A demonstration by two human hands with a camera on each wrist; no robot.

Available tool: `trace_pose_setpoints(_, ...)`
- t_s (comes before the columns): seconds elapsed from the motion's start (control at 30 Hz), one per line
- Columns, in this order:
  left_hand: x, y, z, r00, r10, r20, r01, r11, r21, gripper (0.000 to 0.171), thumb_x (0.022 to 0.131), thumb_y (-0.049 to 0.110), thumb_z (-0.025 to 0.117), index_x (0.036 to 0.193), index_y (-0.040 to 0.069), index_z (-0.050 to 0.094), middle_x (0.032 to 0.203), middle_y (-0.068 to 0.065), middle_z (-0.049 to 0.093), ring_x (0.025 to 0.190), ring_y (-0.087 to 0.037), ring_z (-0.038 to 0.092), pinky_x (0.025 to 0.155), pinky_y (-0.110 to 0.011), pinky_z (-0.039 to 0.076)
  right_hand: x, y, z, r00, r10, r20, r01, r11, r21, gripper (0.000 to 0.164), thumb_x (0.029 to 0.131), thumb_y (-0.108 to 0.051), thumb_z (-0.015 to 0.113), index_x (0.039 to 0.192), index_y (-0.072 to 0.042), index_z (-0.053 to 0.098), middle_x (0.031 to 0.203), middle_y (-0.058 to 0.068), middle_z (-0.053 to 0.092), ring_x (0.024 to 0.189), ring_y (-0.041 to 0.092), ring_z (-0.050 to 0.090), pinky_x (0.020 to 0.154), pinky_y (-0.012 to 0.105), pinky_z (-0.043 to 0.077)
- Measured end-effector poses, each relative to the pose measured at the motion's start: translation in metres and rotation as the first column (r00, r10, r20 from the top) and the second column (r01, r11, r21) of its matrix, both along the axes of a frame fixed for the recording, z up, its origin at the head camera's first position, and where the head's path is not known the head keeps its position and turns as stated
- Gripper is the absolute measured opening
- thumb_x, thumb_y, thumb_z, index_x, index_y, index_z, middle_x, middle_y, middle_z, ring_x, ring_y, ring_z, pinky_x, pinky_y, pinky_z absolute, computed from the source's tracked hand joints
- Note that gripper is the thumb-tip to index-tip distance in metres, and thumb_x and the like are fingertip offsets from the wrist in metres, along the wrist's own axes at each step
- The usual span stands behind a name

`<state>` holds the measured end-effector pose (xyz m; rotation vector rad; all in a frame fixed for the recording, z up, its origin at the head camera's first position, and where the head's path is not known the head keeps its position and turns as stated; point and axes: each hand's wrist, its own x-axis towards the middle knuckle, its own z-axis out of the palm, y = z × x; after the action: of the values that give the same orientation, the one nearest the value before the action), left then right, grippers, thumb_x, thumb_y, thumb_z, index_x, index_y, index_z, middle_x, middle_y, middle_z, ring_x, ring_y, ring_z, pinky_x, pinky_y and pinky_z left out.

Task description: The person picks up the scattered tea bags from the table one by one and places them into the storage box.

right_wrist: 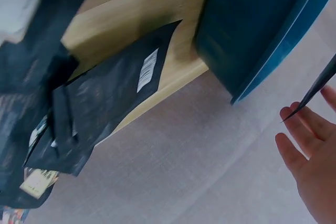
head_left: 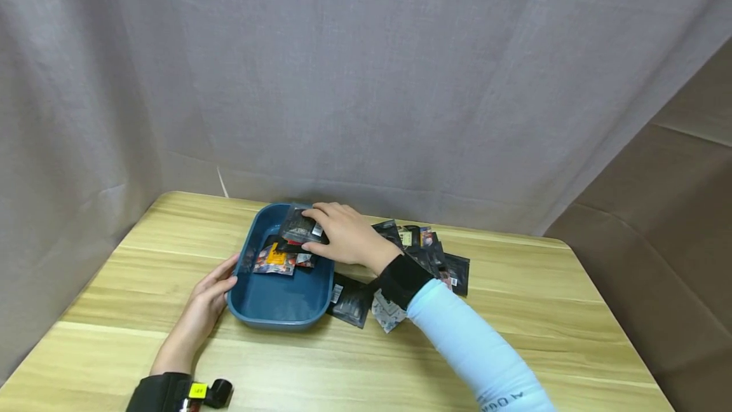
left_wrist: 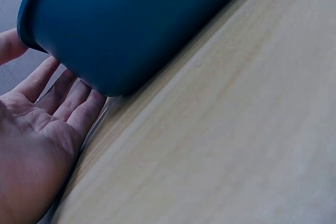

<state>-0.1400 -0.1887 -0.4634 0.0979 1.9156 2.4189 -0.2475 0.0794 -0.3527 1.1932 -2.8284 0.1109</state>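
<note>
My right hand (head_left: 345,234) pinches a black pouch (head_left: 300,227) over the far end of a blue plastic bin (head_left: 280,323). In the right wrist view only a dark edge of that pouch (right_wrist: 320,85) shows at the fingers. Inside the bin lie a colourful packet with an orange patch (head_left: 277,259) and some darker packets, partly covered by the held pouch. My left hand (head_left: 208,294) rests against the bin's left side, its fingers extended along the outer wall. One digit touches the rim in the left wrist view.
Right of the bin, a loose heap of mostly black pouches (head_left: 457,272) lies on the wooden table (head_left: 515,310), partly hidden by my right wrist. A black pouch with a barcode (head_left: 350,302) and a pale patterned packet (head_left: 387,311) lie nearer. Grey cloth (head_left: 366,81) hangs behind the table.
</note>
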Motion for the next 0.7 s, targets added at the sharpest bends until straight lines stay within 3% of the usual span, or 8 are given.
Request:
trace_pose_setpoints(0.23, 0.000, 0.000, 0.002, 1.000, 0.011, 0.004, -0.011, 1.000, -0.002, 0.058, 0.102, 0.012, 0.048, 0.152, -0.008, 0.026, 0.149, -0.011, 0.033, 0.123, 0.002, 0.046, 0.097, -0.016, 0.042, -0.007, -0.018, -0.005, 0.999, 0.002, 0.034, -0.002, 1.000, 0.017, 0.068, 0.095, -0.057, 0.056, 0.149, -0.019, 0.044, 0.149, 0.007, 0.044, 0.134, 0.024, 0.043, 0.111, 0.040, 0.034)
trace_pose_setpoints(0.7, 0.000, -0.001, 0.002, 1.000, 0.009, -0.004, -0.009, 1.000, 0.009, 0.059, 0.102, 0.011, 0.048, 0.152, -0.009, 0.024, 0.149, -0.012, 0.033, 0.123, 0.000, 0.047, 0.097, -0.017, 0.043, -0.019, -0.024, -0.013, 0.998, -0.038, 0.050, 0.035, 0.998, 0.059, 0.066, 0.096, -0.055, 0.057, 0.149, -0.019, 0.045, 0.152, 0.011, 0.040, 0.138, 0.027, 0.039, 0.113, 0.042, 0.032)
